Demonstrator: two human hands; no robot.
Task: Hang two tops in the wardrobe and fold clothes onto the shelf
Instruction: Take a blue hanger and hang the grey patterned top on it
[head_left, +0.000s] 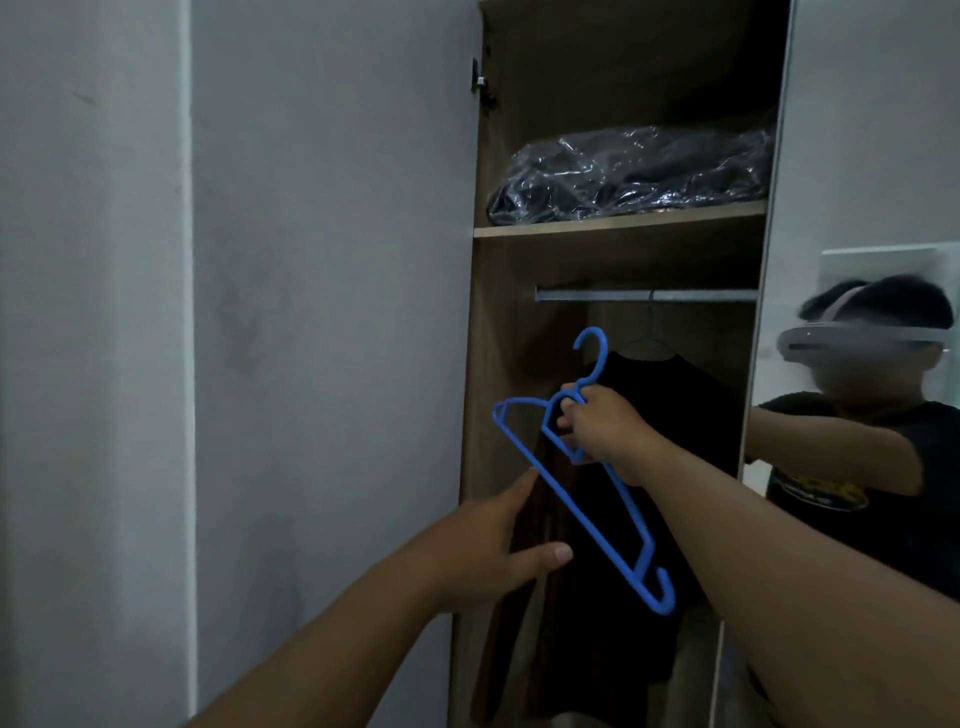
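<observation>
Gripping the neck of a blue plastic hanger (582, 483), the right hand (602, 431) curls its fingers round the thin moulded frame just below the hook, holding it tilted so the hook points to 12 o'clock and the long straight bar runs down toward 5 o'clock, ending in a small upturned hook. The left hand (493, 545) reaches in from 7 o'clock with fingers straight and spread, its forefinger tip touching the bar's underside, holding nothing. Behind the hanger, a soft black top (623, 649) hangs limp on a thin wire hanger from the matt metal rail (691, 296) inside the wood-grain wardrobe (483, 312). At 12 o'clock, on the flat shelf (618, 226), lies a crinkled, glossy clear plastic bag (634, 174) of dark fabric. At 3 o'clock a mirrored door (857, 156) reflects the person.
</observation>
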